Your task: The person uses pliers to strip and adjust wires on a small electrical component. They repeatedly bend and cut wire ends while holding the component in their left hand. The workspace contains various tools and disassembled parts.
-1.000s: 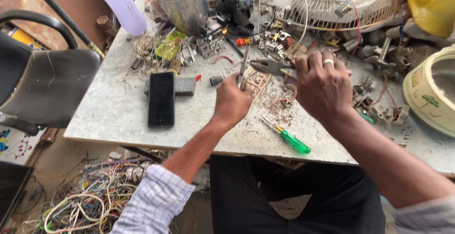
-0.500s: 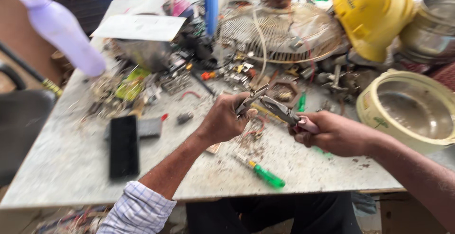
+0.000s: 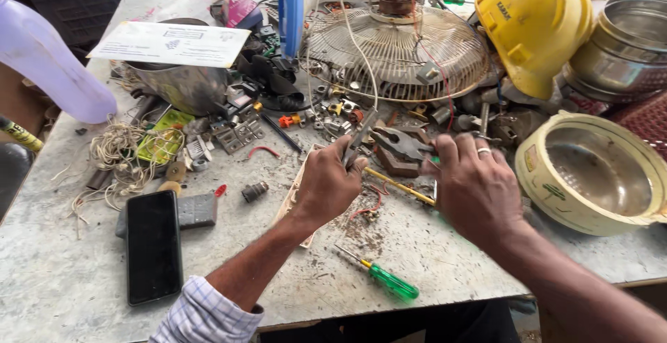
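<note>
The left hand (image 3: 326,183) is closed around a slim metal tool (image 3: 361,134) that angles up toward the fan grille; the right hand (image 3: 476,190), ringed, lies curled over dark pliers (image 3: 396,143) and a small brown block (image 3: 397,168), though whether it grips them I cannot tell; a yellow-handled screwdriver (image 3: 399,186) runs between the hands, a green-handled screwdriver (image 3: 389,280) lies nearer the edge; behind, a round wire fan grille (image 3: 410,51), a glossy yellow hard hat (image 3: 538,23) and a cream pot (image 3: 590,176) with steel lining crowd the worn, speckled grey tabletop (image 3: 62,273); left, a black phone (image 3: 153,246) lies flat by tangled pale wire (image 3: 121,155)
</note>
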